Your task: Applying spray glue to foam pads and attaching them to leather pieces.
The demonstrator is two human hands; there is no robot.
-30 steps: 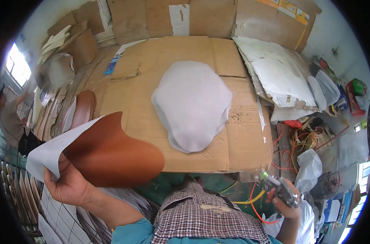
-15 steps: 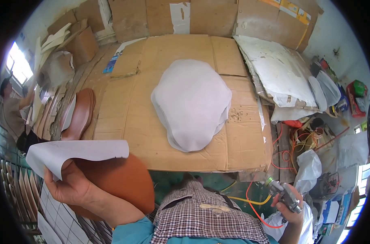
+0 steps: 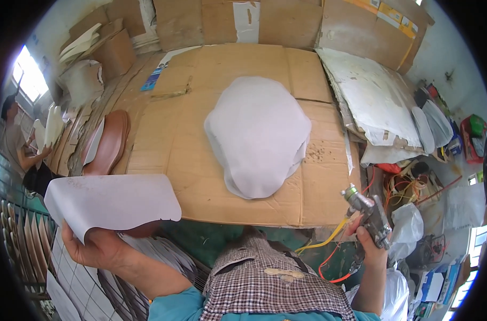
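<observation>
My left hand (image 3: pixel 96 249) grips the near edge of a leather-like sheet (image 3: pixel 115 200), pale grey side up, beside the table's near left corner. A sliver of its brown face shows below it; some fingers are hidden by the sheet. My right hand (image 3: pixel 369 241) is wrapped round a metal spray gun (image 3: pixel 369 211), its nozzle pointing up and to the left. A red-orange hose and a yellow hose (image 3: pixel 331 235) run near it. Between the hands, on the cardboard-covered table (image 3: pixel 163 155), lies a pile of pale grey rounded pieces (image 3: pixel 259 134).
Brown shaped pieces (image 3: pixel 109 142) lie at the table's left edge. A white-covered stack (image 3: pixel 369 96) stands at the right, with tangled hoses (image 3: pixel 409 184) below. Cut pieces fill a rack (image 3: pixel 32 230) at lower left. Another person (image 3: pixel 18 134) handles pale pieces at far left.
My left hand has turned the sheet so its pale side shows more broadly and its brown face is mostly hidden. My right hand has raised the spray gun toward the table.
</observation>
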